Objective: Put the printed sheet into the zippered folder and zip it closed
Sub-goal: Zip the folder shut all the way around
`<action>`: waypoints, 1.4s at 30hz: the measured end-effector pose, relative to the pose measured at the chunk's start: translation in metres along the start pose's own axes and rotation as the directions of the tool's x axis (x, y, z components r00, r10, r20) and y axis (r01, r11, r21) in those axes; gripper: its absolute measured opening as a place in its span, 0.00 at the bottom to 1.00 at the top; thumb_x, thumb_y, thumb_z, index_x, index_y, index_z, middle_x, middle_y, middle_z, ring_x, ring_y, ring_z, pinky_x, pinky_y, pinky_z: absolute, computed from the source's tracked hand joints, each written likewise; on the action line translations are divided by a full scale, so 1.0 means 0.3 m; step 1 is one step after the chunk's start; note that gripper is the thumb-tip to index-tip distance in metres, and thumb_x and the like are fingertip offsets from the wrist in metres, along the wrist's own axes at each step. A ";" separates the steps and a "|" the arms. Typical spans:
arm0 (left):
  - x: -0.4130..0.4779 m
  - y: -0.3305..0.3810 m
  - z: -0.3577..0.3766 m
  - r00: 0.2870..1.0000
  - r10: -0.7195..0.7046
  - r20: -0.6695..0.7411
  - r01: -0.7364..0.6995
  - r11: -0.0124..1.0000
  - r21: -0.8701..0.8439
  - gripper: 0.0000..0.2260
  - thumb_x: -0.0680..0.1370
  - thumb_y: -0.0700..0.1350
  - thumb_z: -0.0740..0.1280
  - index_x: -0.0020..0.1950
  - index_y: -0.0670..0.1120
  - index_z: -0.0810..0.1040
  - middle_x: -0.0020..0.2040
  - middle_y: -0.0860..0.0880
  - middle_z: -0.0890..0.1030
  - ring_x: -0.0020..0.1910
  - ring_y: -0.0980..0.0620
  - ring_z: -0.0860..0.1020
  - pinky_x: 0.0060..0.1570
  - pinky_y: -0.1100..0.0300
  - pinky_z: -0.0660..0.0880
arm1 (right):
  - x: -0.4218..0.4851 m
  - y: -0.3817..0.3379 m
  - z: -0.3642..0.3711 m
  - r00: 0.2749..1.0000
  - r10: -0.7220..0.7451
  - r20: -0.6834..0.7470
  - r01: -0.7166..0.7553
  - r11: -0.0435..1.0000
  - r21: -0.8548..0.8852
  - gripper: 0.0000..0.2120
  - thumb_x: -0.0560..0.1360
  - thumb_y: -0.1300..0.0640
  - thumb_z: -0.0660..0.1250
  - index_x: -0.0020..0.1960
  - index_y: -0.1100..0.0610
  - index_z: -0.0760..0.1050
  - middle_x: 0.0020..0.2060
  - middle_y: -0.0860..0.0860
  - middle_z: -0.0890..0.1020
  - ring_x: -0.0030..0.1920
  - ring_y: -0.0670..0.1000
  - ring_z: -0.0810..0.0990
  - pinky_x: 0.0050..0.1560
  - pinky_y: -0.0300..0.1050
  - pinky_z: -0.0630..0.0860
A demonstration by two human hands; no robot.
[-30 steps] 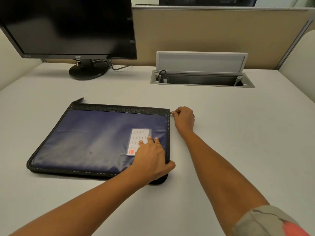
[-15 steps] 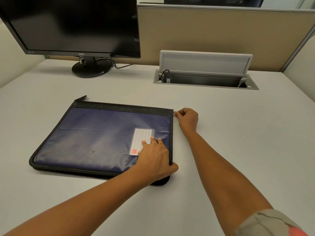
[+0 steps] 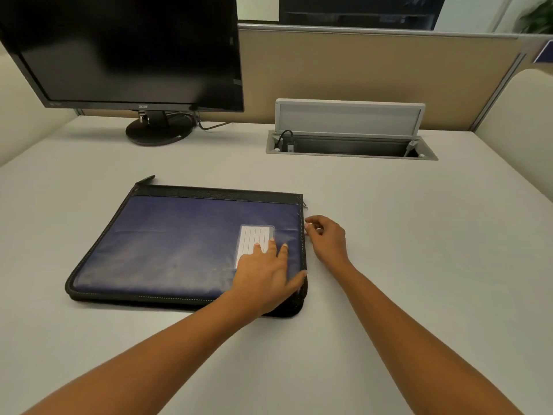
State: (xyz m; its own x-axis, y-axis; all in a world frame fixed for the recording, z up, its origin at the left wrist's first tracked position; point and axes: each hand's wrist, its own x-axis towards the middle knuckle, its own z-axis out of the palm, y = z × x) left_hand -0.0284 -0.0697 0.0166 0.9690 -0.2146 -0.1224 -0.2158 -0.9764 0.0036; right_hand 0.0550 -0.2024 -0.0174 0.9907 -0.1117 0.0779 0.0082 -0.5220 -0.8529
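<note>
A dark blue zippered folder with black edging lies flat on the desk, its zipper run round to the far right corner. The small metal zipper pull sticks out at that corner. My left hand rests flat on the folder's near right part, fingertips on its white lined label. My right hand lies on the desk just right of the folder's edge, a little nearer than the pull, fingers loosely curled and holding nothing. No printed sheet is in view.
A black monitor stands at the back left on its round base. A cable box with its lid raised is set into the desk at the back centre. Partition walls enclose the grey desk.
My right hand has let go of the zipper pull at the far right corner and drawn back toward me along the folder's right edge. My left hand stays pressed on the folder.
</note>
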 end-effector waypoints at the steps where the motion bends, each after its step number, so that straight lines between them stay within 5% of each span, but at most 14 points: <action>1: -0.005 -0.029 0.001 0.998 0.043 -0.047 -0.044 0.999 -0.023 0.28 0.78 0.62 0.48 0.74 0.48 0.59 0.73 0.46 0.64 0.66 0.45 0.69 0.54 0.51 0.72 | -0.024 -0.002 -0.004 1.000 -0.010 -0.003 0.010 1.000 -0.003 0.10 0.76 0.60 0.63 0.55 0.61 0.77 0.51 0.58 0.81 0.46 0.51 0.78 0.48 0.41 0.74; 4: -0.007 -0.148 -0.001 0.984 0.106 -0.140 -0.121 0.988 -0.100 0.18 0.80 0.53 0.53 0.68 0.51 0.68 0.70 0.52 0.69 0.65 0.51 0.71 0.58 0.52 0.71 | -0.094 -0.017 -0.016 0.998 -0.054 -0.023 0.053 0.998 -0.032 0.08 0.76 0.62 0.63 0.53 0.61 0.76 0.52 0.57 0.79 0.44 0.49 0.76 0.46 0.39 0.71; 8: 0.017 -0.350 0.007 0.995 0.009 -0.095 -0.017 0.996 -0.093 0.21 0.79 0.53 0.58 0.71 0.49 0.65 0.74 0.50 0.62 0.74 0.51 0.59 0.71 0.47 0.55 | -0.196 -0.061 0.000 0.982 -0.190 0.020 0.191 0.972 -0.140 0.06 0.74 0.58 0.64 0.51 0.55 0.76 0.52 0.52 0.79 0.52 0.51 0.75 0.55 0.47 0.73; 12: 0.021 -0.505 0.013 0.987 -0.156 0.030 0.158 0.981 -0.113 0.28 0.77 0.61 0.55 0.74 0.52 0.58 0.77 0.49 0.54 0.76 0.49 0.51 0.70 0.37 0.50 | -0.293 -0.099 0.034 0.840 -0.412 0.354 0.520 0.797 -0.308 0.21 0.71 0.40 0.65 0.59 0.48 0.73 0.61 0.47 0.76 0.63 0.49 0.69 0.64 0.54 0.61; 15: 0.019 -0.531 0.022 0.989 -0.137 0.062 0.143 0.985 -0.101 0.28 0.77 0.63 0.53 0.75 0.55 0.54 0.77 0.50 0.53 0.76 0.49 0.51 0.69 0.35 0.49 | -0.306 -0.095 0.039 0.726 -0.344 0.595 0.659 0.595 -0.460 0.32 0.69 0.31 0.58 0.69 0.43 0.62 0.72 0.46 0.63 0.73 0.49 0.57 0.71 0.62 0.47; 19: 0.027 -0.513 0.031 0.995 -0.096 0.017 0.097 0.995 -0.031 0.28 0.78 0.62 0.51 0.75 0.52 0.53 0.77 0.47 0.55 0.75 0.48 0.54 0.72 0.39 0.45 | -0.269 -0.080 0.002 0.683 -0.296 0.667 0.711 0.477 -0.517 0.32 0.72 0.32 0.53 0.72 0.42 0.54 0.75 0.47 0.57 0.75 0.50 0.52 0.72 0.62 0.43; 23: 0.032 -0.473 0.028 0.999 -0.028 -0.034 0.029 0.999 0.033 0.26 0.79 0.60 0.49 0.75 0.50 0.56 0.75 0.45 0.60 0.74 0.51 0.58 0.71 0.42 0.39 | -0.193 -0.046 -0.092 0.676 -0.243 0.695 0.717 0.435 -0.545 0.30 0.74 0.34 0.53 0.73 0.41 0.52 0.75 0.44 0.55 0.75 0.48 0.50 0.72 0.62 0.43; 26: 0.038 -0.428 0.027 0.999 0.030 -0.045 -0.029 1.000 0.011 0.26 0.79 0.61 0.50 0.74 0.51 0.58 0.74 0.46 0.62 0.74 0.52 0.59 0.70 0.41 0.36 | -0.109 -0.021 -0.183 0.692 -0.121 0.712 0.640 0.559 -0.527 0.27 0.76 0.39 0.56 0.72 0.40 0.53 0.75 0.41 0.52 0.75 0.45 0.46 0.72 0.63 0.43; 32: 0.061 -0.352 0.006 0.984 0.179 0.016 -0.178 0.984 -0.021 0.29 0.75 0.64 0.55 0.73 0.54 0.59 0.74 0.47 0.62 0.74 0.54 0.58 0.69 0.37 0.38 | 0.066 0.039 -0.327 0.764 -0.007 0.645 0.529 0.580 -0.620 0.24 0.78 0.48 0.57 0.72 0.41 0.54 0.76 0.44 0.52 0.76 0.50 0.47 0.72 0.64 0.50; 38: 0.082 -0.311 0.001 0.966 0.254 0.054 -0.251 0.967 -0.051 0.32 0.73 0.67 0.58 0.73 0.56 0.59 0.75 0.49 0.60 0.75 0.55 0.56 0.72 0.40 0.42 | 0.133 0.087 -0.324 0.910 -0.018 0.414 0.352 0.562 -0.748 0.22 0.79 0.51 0.58 0.71 0.43 0.59 0.75 0.52 0.56 0.74 0.57 0.53 0.71 0.55 0.59; 42: 0.095 -0.298 0.005 0.988 0.042 -0.151 -0.084 0.957 -0.277 0.24 0.74 0.59 0.64 0.68 0.51 0.69 0.70 0.50 0.69 0.69 0.52 0.66 0.70 0.50 0.58 | 0.069 0.062 -0.246 0.998 -0.007 0.056 0.038 0.826 -0.563 0.19 0.77 0.60 0.60 0.67 0.56 0.68 0.67 0.62 0.66 0.66 0.62 0.64 0.64 0.53 0.65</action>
State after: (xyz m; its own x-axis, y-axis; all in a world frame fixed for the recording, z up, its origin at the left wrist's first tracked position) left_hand 0.0184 0.0115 0.0112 0.9660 -0.2569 0.0293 -0.2543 -0.9232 0.2883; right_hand 0.0657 -0.2769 0.0065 0.9966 -0.0605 0.0553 -0.0325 -0.9111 -0.4110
